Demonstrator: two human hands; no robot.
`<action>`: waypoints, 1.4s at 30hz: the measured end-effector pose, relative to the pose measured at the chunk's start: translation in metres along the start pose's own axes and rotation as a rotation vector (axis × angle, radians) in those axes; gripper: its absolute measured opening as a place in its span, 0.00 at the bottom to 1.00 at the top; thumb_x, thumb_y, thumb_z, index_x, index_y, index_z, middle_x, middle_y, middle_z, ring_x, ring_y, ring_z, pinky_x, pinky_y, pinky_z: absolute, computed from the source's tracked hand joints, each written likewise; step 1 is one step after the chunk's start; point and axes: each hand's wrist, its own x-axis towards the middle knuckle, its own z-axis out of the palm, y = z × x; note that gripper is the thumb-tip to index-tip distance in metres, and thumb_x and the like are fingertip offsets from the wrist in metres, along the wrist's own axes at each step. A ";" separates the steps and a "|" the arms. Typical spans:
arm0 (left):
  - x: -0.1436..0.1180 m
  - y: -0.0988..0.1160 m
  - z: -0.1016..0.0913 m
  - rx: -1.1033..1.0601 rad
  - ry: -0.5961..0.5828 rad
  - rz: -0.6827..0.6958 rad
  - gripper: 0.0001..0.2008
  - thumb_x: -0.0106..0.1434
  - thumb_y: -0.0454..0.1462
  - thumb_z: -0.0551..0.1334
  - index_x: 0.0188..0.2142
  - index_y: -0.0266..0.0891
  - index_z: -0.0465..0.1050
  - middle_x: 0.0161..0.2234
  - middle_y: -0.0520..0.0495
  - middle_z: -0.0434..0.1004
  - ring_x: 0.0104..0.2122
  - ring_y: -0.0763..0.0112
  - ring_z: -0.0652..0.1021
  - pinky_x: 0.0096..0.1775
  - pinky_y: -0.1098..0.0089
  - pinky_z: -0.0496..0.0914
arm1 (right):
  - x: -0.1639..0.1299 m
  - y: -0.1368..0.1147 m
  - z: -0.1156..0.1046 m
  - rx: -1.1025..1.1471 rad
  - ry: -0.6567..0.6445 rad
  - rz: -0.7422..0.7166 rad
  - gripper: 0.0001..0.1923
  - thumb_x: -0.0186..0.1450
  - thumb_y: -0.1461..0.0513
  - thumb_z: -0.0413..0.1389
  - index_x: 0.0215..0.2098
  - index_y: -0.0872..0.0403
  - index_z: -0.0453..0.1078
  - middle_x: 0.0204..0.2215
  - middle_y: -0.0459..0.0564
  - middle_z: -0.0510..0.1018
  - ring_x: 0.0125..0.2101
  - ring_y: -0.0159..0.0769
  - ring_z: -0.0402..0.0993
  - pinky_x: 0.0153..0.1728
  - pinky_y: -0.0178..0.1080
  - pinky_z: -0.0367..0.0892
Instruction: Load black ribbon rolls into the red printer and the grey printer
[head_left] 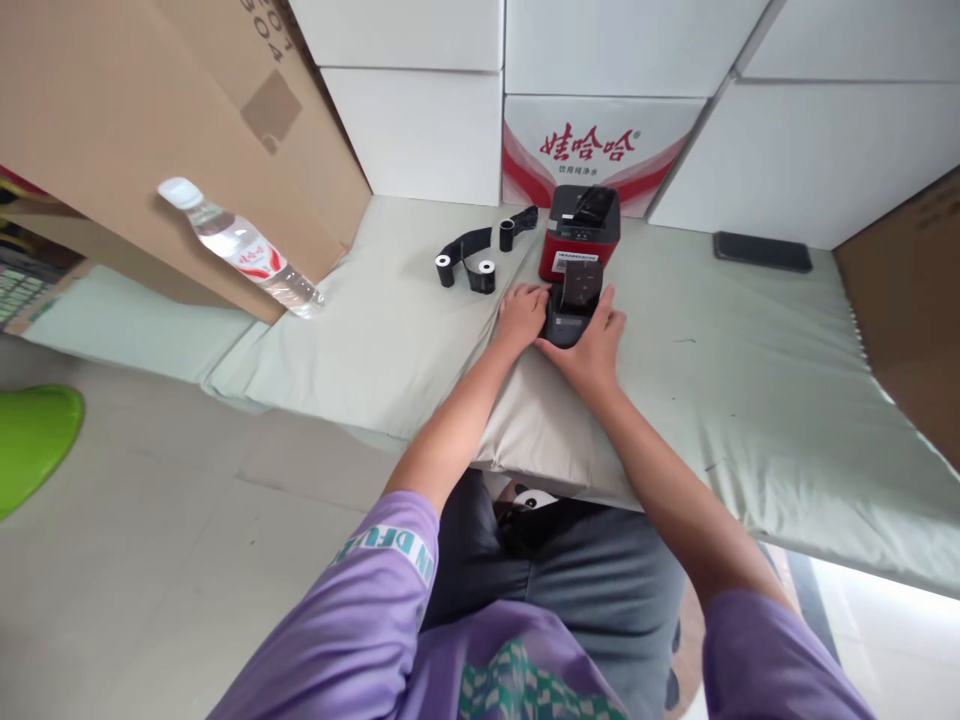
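Left hand [521,315] and right hand [592,345] clasp the black device [571,305] between them, red printer [579,235] touching at 12 o'clock, ribbon rolls [480,265] at 10.

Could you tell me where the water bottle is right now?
In the head view, the water bottle is far left, tilted against the cardboard box, left of the black rolls.

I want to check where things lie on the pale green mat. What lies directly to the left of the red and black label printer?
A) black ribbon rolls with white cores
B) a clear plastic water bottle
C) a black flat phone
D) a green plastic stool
A: the black ribbon rolls with white cores lie on the pale green mat just left of the red and black label printer.
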 end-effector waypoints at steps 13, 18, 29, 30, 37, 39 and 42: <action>-0.007 -0.005 0.007 0.085 -0.027 -0.039 0.21 0.80 0.41 0.48 0.61 0.51 0.78 0.74 0.46 0.67 0.80 0.52 0.51 0.77 0.33 0.31 | 0.045 0.056 -0.037 0.169 -0.379 -0.147 0.88 0.41 0.34 0.76 0.83 0.50 0.32 0.75 0.68 0.60 0.77 0.73 0.53 0.74 0.74 0.50; -0.006 -0.006 0.007 0.079 -0.067 -0.067 0.23 0.80 0.41 0.48 0.66 0.50 0.76 0.76 0.46 0.63 0.81 0.51 0.48 0.77 0.34 0.30 | 0.046 0.056 -0.040 0.198 -0.386 -0.109 0.91 0.39 0.36 0.78 0.83 0.50 0.29 0.76 0.69 0.61 0.77 0.75 0.52 0.74 0.76 0.46; -0.006 -0.006 0.007 0.120 -0.098 -0.072 0.26 0.80 0.41 0.48 0.72 0.52 0.69 0.79 0.49 0.58 0.82 0.52 0.47 0.78 0.36 0.30 | 0.049 0.062 -0.029 0.160 -0.378 -0.177 0.92 0.38 0.38 0.79 0.83 0.50 0.28 0.73 0.68 0.60 0.74 0.72 0.58 0.73 0.71 0.54; -0.007 -0.004 0.005 0.137 -0.108 -0.069 0.27 0.80 0.41 0.47 0.73 0.51 0.68 0.79 0.48 0.58 0.82 0.52 0.47 0.78 0.36 0.31 | 0.050 0.062 -0.029 0.159 -0.381 -0.176 0.92 0.37 0.38 0.79 0.83 0.50 0.28 0.73 0.68 0.59 0.74 0.73 0.57 0.73 0.71 0.54; -0.011 0.002 0.001 0.129 -0.106 -0.072 0.26 0.80 0.41 0.47 0.71 0.49 0.70 0.78 0.46 0.60 0.81 0.52 0.49 0.78 0.38 0.32 | 0.048 0.061 -0.029 0.199 -0.370 -0.145 0.95 0.34 0.39 0.80 0.83 0.51 0.27 0.72 0.69 0.61 0.73 0.73 0.59 0.72 0.70 0.55; -0.010 0.002 0.000 0.133 -0.105 -0.078 0.26 0.80 0.41 0.47 0.71 0.49 0.70 0.78 0.45 0.60 0.81 0.53 0.51 0.78 0.39 0.32 | 0.048 0.061 -0.029 0.224 -0.364 -0.151 0.96 0.33 0.40 0.81 0.83 0.51 0.26 0.72 0.69 0.62 0.73 0.73 0.59 0.73 0.71 0.55; -0.010 0.004 -0.001 0.122 -0.087 -0.072 0.26 0.80 0.40 0.46 0.69 0.51 0.72 0.76 0.46 0.63 0.80 0.54 0.54 0.79 0.39 0.35 | 0.047 0.060 -0.028 0.230 -0.359 -0.169 0.97 0.34 0.40 0.80 0.83 0.52 0.23 0.73 0.69 0.62 0.73 0.73 0.59 0.73 0.71 0.55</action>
